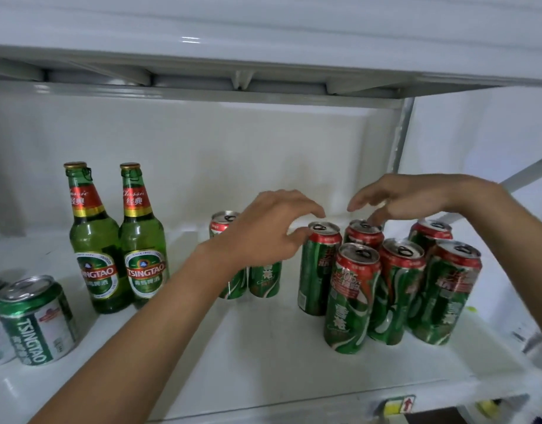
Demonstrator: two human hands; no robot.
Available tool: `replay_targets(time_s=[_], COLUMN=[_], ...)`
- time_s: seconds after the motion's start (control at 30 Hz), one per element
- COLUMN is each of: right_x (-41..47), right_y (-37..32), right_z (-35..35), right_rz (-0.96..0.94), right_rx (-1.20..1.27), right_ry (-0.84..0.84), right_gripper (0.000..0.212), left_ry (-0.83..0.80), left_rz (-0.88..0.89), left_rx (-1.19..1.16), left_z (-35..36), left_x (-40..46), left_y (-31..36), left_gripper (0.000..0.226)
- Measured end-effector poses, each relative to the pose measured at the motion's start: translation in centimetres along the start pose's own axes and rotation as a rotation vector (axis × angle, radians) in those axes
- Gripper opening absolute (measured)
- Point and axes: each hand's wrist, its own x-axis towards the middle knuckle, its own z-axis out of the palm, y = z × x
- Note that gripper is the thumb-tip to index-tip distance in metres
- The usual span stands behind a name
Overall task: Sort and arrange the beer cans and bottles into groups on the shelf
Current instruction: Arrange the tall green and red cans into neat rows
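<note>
Two green Tsingtao bottles [93, 240] [144, 240] stand upright side by side at the left of the white shelf [263, 347]. Two short Tsingtao cans [37, 319] sit at the front left, one cut off by the frame edge. A pair of tall green-and-red cans [265, 278] stands mid-shelf, partly hidden behind my left wrist. Several more tall cans [352, 301] cluster at the right. My left hand [269, 228] hovers with fingers spread and curved, its thumb at the rim of the cluster's leftmost can [315, 270]. My right hand [410, 197] hangs relaxed over a back can [364, 235], fingertips near its top.
The upper shelf [263, 41] hangs low overhead. A metal upright [401, 133] and a slanted brace [526, 172] stand at the back right. A yellow tag [398, 405] sits on the front edge. Bare shelf lies in front of the cans.
</note>
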Motion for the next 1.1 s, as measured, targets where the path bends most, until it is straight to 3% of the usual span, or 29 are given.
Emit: replay_targets(time_s=[0.07,0.23,0.4,0.57,0.7,0.83,0.97,1.1], right_x=[0.0,0.8,1.6,1.9,1.8,1.6,1.9,3.0], right_y=[0.4,1.0,1.9,3.1,3.2,2.8,2.6,2.5], right_z=[0.8,1.6,1.6,1.8,2.0,2.1,2.5,2.4], right_rz=[0.007,-0.035,-0.076,-0.073,-0.056,-0.045,-0.039,-0.027], right_rx=[0.017,0.030,0.115,0.226,0.263,0.242,0.226,0.214], right_ry=[-0.068,-0.085,-0.015,-0.009,-0.009,0.023,0.023,0.055], right_gripper=[0.048,0.059,0.040,0.034,0.033,0.030,0.032,0.034], left_ry=[-0.149,-0.267,-0.334,-0.320,-0.266,-0.315,-0.393,-0.408], left_rz=[-0.042,-0.109,-0.177,-0.243,-0.274,-0.329,-0.354,-0.342], left_rx=[0.048,0.129,0.102,0.064,0.012,-0.036,0.022,0.020], left_z=[0.5,1.1,1.5,2.5,2.7,2.9,2.4,1.9], left_x=[1.8,4.0,4.7,5.1,5.4,5.8,6.5,7.5], left_y=[1.3,1.4,0.0,-0.4,0.2,0.2,-0.4,-1.0], left_gripper=[0.041,0.041,0.026,0.023,0.042,0.052,0.086,0.076])
